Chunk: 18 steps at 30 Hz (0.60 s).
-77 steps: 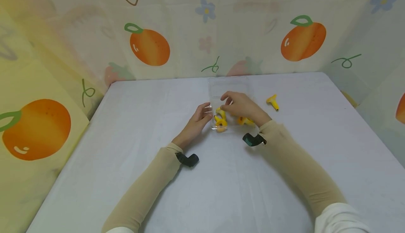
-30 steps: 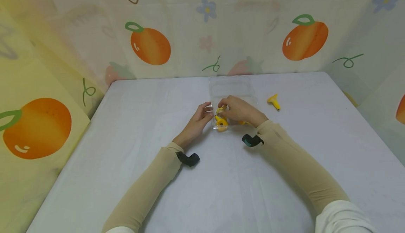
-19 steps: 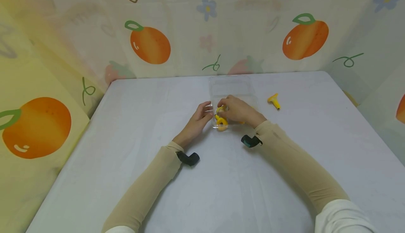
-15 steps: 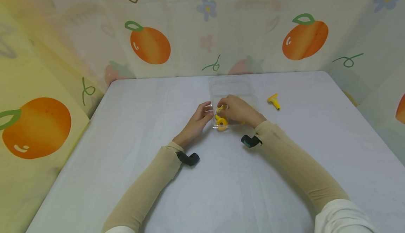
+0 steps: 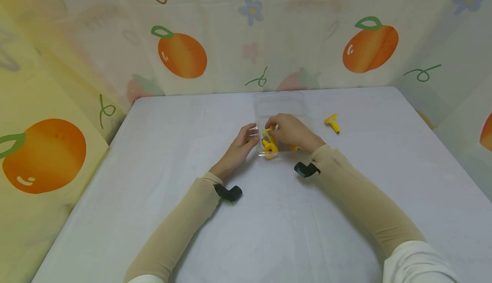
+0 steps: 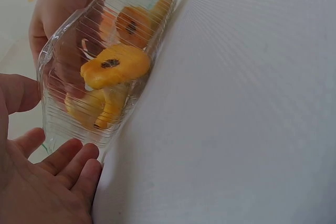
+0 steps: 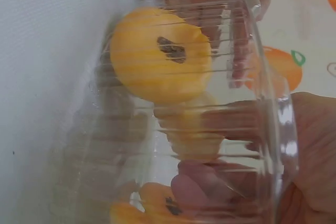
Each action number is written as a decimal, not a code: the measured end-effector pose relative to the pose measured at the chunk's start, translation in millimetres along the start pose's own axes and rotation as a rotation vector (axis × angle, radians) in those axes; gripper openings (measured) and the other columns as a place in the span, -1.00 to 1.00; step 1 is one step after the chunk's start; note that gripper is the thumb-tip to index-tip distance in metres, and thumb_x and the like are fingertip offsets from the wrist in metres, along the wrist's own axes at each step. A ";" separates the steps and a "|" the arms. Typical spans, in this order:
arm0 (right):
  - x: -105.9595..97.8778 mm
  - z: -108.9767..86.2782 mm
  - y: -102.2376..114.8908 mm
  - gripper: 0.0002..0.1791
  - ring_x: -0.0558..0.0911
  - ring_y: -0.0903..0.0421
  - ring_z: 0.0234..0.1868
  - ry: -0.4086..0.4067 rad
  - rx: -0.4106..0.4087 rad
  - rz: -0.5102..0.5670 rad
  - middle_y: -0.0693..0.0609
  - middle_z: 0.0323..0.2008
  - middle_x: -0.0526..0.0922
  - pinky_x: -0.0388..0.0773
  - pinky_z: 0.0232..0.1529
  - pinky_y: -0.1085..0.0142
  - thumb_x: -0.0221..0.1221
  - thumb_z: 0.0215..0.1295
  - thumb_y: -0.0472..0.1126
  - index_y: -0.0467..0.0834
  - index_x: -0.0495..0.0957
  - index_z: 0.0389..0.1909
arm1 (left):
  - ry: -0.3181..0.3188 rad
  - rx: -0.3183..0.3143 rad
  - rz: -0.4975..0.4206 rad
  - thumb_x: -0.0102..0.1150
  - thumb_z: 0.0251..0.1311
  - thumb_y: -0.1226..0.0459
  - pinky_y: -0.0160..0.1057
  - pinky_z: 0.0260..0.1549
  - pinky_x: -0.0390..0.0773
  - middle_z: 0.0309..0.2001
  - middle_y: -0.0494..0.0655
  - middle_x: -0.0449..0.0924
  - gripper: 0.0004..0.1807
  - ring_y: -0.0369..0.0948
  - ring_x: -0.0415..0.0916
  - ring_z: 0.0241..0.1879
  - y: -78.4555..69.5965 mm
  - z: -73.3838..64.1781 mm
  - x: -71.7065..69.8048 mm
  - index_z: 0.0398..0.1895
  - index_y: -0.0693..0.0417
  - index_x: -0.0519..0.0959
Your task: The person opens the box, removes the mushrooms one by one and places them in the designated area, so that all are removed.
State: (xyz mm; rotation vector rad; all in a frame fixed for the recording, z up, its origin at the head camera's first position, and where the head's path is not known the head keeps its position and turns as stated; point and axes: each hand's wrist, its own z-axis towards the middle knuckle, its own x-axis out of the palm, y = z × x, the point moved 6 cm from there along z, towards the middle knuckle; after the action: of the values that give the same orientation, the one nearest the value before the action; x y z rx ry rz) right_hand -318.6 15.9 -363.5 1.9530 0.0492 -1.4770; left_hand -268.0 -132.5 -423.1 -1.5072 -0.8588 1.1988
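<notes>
A clear ribbed plastic clamshell box (image 6: 55, 121) lies open, its lid (image 5: 282, 100) folded back flat. My left hand (image 5: 241, 144) rests at the box's left side, fingers loosely extended against the wall. Reaching into the box, my right hand (image 5: 293, 130) pinches a yellow chanterelle-like mushroom (image 7: 195, 142) between thumb and index finger. In front of it, another yellow mushroom (image 5: 270, 148) with a dark centre leans at the near left corner. Under the right wrist a further mushroom (image 5: 295, 147) shows partly; the hand hides the rest.
One yellow mushroom (image 5: 332, 123) lies on the white tablecloth (image 5: 184, 146), to the right of the box. Fruit-patterned cloth (image 5: 226, 39) hangs behind the table and along both sides. Each wrist carries a black camera mount (image 5: 229, 193).
My right hand has dipped toward the left mushroom in the box and now stands slightly higher, pinching it. My left hand has stayed beside the box.
</notes>
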 end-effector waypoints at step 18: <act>-21.1 -6.6 3.8 -0.69 0.55 -0.07 0.04 -0.029 -0.029 -0.028 -0.12 0.12 0.64 0.57 0.16 0.05 0.16 0.46 -0.17 -0.13 0.62 0.15 | 0.005 0.011 -0.015 -0.11 0.56 0.19 0.11 0.51 0.23 0.50 0.10 0.22 -0.39 0.05 0.23 0.50 -2.6 -0.2 1.7 0.58 0.00 0.03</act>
State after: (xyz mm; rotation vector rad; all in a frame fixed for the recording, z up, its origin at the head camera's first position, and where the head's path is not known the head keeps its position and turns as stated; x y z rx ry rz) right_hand -319.0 24.0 -342.5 1.9144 0.0847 -1.5142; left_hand -267.3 -130.4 -421.1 -1.4916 -0.8577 1.1869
